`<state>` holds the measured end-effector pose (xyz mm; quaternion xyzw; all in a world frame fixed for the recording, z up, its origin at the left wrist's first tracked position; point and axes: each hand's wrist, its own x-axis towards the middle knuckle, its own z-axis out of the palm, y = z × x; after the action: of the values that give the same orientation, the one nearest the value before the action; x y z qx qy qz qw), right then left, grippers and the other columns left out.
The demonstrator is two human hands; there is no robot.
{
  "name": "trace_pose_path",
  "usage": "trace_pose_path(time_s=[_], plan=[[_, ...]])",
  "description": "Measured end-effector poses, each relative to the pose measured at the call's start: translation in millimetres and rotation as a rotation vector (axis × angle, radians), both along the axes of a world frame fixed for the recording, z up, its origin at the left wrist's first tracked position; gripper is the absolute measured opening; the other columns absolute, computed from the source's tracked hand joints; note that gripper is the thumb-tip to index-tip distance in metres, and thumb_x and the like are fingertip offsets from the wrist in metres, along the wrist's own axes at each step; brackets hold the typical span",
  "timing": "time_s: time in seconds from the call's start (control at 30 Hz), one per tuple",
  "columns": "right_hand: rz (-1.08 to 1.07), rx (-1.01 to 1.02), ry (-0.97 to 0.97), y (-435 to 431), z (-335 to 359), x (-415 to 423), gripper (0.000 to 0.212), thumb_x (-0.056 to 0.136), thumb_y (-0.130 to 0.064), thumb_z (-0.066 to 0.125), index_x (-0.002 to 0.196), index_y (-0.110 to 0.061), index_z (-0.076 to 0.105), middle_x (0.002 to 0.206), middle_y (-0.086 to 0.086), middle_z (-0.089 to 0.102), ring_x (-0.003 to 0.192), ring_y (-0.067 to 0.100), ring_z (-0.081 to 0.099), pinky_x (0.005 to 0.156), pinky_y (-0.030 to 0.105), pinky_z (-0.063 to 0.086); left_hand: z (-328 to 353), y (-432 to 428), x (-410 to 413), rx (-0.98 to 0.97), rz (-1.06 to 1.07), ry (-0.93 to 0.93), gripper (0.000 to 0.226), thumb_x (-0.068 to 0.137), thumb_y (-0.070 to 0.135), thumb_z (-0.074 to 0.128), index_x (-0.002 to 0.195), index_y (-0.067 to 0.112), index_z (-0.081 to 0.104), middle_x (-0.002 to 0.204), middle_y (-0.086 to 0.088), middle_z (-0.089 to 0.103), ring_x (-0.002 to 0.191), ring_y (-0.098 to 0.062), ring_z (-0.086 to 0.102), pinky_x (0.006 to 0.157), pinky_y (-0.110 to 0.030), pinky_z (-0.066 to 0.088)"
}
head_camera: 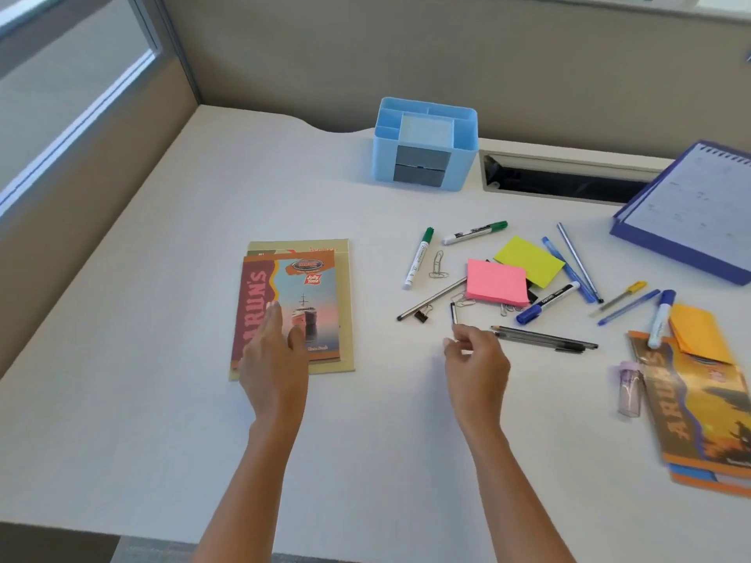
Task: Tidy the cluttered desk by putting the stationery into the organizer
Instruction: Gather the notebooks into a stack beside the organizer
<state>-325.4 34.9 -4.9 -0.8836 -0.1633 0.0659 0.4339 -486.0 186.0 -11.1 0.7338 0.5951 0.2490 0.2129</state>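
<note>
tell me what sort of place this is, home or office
Most likely an office cubicle: beige fabric partition panels wall in the white desk, a rectangular cable slot is cut into the desk's back edge, and a purple spiral-bound desk calendar sits beside it.

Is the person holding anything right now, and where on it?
The right hand pinches a small dark clip-like piece by its lower end. The left hand lies flat on a notebook, holding nothing.
</note>
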Motion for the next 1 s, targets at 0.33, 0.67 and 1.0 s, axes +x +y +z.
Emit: trace_pose_path(time_s=[0.33, 0.67, 1.0], plan=[[-0.491, -0.484, -0.148, -232, 3, 130, 0.038, 0.085, -0.013, 0.064, 0.118, 0.006, 0.061, 0.119, 0.032, 0.057, 0.112, 0.047, 0.043, 0.093, 0.046, 0.037, -3, -108, 88, -0.183, -0.348, -0.072, 0.042, 0.097, 0.031, 0.054, 0.138, 0.02, 0.052, 0.131, -0.002, 0.062, 0.107, -0.03, 0.062, 0.092, -0.038, 0.048], [-0.486, -0.678, 0.083, -273, 2, 135, 0.083, 0.077, -0.066, 0.058, 0.131, -0.005, 0.047, 0.134, 0.021, 0.046, 0.128, 0.044, 0.033, 0.101, 0.059, 0.032, 2, -179, 133, -0.266, -0.593, -0.033, 0.037, 0.097, 0.036, 0.052, 0.133, 0.028, 0.055, 0.131, 0.007, 0.061, 0.113, -0.021, 0.059, 0.093, -0.032, 0.045], [-0.292, -0.662, -0.077, -219, -12, 87, 0.085, 0.076, -0.062, 0.064, 0.134, -0.003, 0.046, 0.144, 0.018, 0.041, 0.132, 0.038, 0.033, 0.099, 0.052, 0.037, -7, -206, 147, -0.206, -0.819, 0.023, 0.042, 0.097, 0.037, 0.051, 0.138, 0.038, 0.047, 0.145, 0.017, 0.045, 0.132, -0.007, 0.045, 0.098, -0.027, 0.043]])
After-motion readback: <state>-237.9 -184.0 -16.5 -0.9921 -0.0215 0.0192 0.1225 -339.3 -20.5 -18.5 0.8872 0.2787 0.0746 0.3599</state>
